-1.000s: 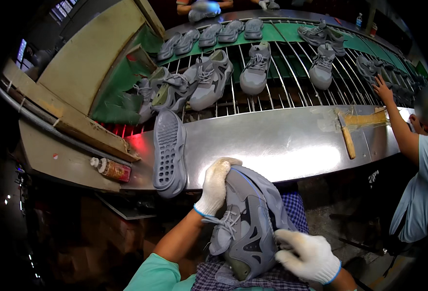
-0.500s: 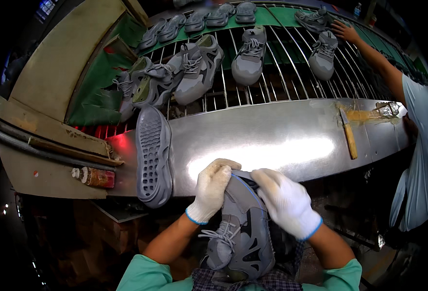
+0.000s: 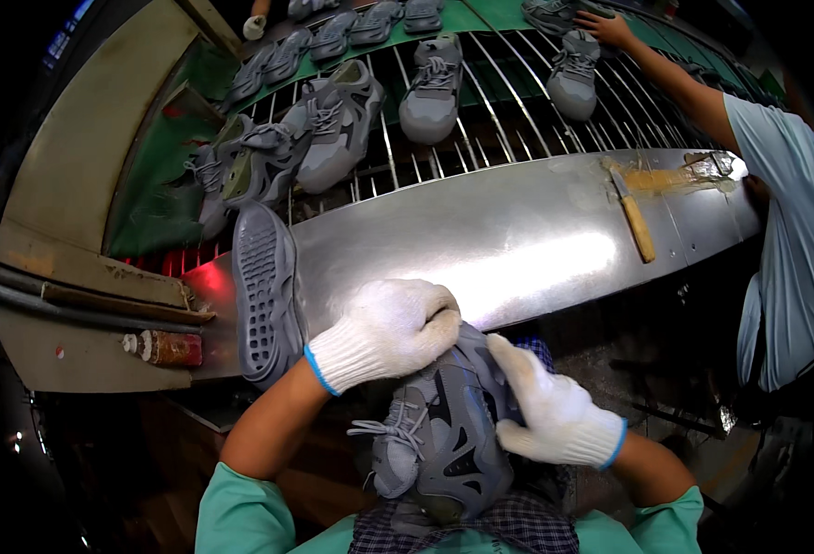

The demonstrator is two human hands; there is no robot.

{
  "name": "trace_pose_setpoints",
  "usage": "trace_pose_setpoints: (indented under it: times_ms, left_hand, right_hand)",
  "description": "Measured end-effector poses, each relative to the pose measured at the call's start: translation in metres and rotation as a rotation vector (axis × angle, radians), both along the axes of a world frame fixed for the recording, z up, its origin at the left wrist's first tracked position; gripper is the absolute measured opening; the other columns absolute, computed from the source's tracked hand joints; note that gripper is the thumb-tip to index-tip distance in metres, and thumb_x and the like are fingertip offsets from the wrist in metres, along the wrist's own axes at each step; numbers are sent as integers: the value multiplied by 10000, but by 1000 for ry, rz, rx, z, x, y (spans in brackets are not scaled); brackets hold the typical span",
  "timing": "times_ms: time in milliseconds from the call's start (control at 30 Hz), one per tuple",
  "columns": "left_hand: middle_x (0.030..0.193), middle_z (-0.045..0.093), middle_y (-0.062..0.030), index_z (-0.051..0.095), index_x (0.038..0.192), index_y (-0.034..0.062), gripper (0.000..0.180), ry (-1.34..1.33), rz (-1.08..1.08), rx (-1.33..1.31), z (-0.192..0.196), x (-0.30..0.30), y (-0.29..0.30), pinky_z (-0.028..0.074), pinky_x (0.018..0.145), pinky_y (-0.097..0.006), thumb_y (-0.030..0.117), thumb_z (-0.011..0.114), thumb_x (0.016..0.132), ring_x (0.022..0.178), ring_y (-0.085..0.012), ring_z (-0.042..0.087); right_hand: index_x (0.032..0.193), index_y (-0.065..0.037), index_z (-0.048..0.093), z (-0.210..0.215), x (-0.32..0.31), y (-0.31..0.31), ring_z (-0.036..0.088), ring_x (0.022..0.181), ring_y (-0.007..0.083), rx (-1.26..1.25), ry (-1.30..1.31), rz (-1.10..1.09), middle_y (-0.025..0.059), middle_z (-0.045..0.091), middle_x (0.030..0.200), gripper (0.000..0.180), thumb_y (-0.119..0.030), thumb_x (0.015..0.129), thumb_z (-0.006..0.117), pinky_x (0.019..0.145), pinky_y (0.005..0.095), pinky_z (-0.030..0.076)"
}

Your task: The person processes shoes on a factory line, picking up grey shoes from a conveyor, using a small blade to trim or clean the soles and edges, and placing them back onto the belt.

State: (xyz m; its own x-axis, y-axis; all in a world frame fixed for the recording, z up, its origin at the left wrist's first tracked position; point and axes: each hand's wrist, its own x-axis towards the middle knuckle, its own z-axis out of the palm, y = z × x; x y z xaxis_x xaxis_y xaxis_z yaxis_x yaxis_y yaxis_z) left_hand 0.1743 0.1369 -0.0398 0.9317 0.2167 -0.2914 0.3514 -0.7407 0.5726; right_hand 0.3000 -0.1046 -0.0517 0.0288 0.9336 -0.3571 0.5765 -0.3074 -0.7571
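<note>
A grey lace-up shoe (image 3: 453, 434) rests on my lap, its far end pointing away from me and its laces at the left. A grey sole piece (image 3: 483, 360) lies along the far end and right side of it. My left hand (image 3: 393, 323), in a white knit glove, is closed with thumb and fingers pinching the far tip. My right hand (image 3: 555, 406), gloved too, holds the right side, its fingers along the sole and its thumb lower down. The shoe's underside is hidden.
A metal bench (image 3: 379, 222) lies ahead, bearing a loose grey sole (image 3: 264, 295), a wooden-handled knife (image 3: 633, 217) and a stained red bottle (image 3: 164, 348). Behind it, several grey shoes (image 3: 430, 92) stand on metal rods. A co-worker's hand (image 3: 607, 30) touches a far shoe. Another hand shows at the far left.
My left hand has swung over the shoe's far tip and pinches it from above. My right hand has slid down the right side, thumb now spread lower. The view has shifted right.
</note>
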Motion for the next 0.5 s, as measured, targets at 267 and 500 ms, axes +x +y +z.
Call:
trace_pose_setpoints:
  times_ms: [267, 500]
  left_hand:
    - [921, 775, -192, 797, 992, 35, 321, -153, 72, 3, -15, -5, 1, 607, 752, -431, 300, 617, 990, 822, -364, 766]
    - [830, 750, -199, 783, 949, 30, 351, -106, 153, 87, -14, -5, 2, 598, 711, -439, 327, 607, 1014, 759, -374, 750]
  right_hand:
    - [1557, 53, 402, -40, -2, 16, 727, 1038, 482, 280, -38, -153, 342, 618, 1311, 760, -132, 869, 665, 918, 503, 616]
    - [1531, 57, 436, -51, -1, 49, 773, 917, 420, 418, 168, -239, 325, 721, 1155, 670, -138, 917, 618, 840, 473, 638]
